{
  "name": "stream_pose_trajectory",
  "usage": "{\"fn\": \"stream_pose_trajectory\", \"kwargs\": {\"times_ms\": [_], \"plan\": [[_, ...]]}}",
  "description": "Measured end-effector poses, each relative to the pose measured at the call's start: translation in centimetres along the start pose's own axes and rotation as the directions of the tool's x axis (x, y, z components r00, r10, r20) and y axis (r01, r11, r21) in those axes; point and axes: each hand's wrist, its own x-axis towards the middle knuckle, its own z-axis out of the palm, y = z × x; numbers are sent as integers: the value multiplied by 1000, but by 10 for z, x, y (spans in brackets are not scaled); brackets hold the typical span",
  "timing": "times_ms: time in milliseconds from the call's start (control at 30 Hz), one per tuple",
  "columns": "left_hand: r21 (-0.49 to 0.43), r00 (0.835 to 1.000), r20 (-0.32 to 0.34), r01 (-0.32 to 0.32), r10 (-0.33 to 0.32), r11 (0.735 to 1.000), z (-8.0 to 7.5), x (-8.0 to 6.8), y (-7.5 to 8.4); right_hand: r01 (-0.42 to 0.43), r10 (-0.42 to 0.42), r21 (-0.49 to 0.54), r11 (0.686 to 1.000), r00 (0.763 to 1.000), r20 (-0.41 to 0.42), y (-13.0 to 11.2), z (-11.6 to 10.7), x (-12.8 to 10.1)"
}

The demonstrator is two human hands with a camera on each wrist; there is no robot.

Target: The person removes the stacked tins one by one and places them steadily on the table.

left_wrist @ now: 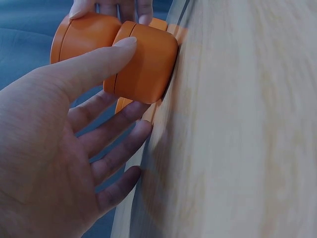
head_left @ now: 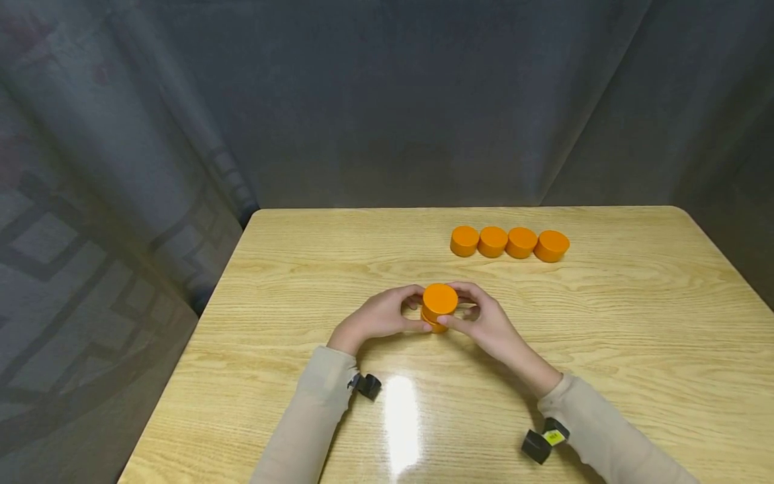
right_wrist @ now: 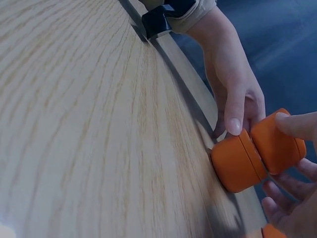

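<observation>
Two orange round lidded containers stand one on top of the other near the middle of the table. The lower container rests on the wood, pinched between the thumb and fingers of my left hand. My right hand grips the upper container from the other side, its thumb at the near side. In the right wrist view the upper container looks slightly tilted and off-centre on the lower one's lid. Whether they touch all round I cannot tell.
Several more orange containers stand in a side-by-side row, including one at its left end and one at its right end, toward the back of the wooden table. A dark curtain hangs behind the table.
</observation>
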Motion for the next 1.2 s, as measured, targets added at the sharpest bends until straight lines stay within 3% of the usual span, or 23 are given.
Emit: {"fn": "stream_pose_trajectory", "kwargs": {"times_ms": [1200], "plan": [[22,1000,11,25,-25,999,0,0,1,-70,65,-51,996,993,-97,5,-42,-14]]}}
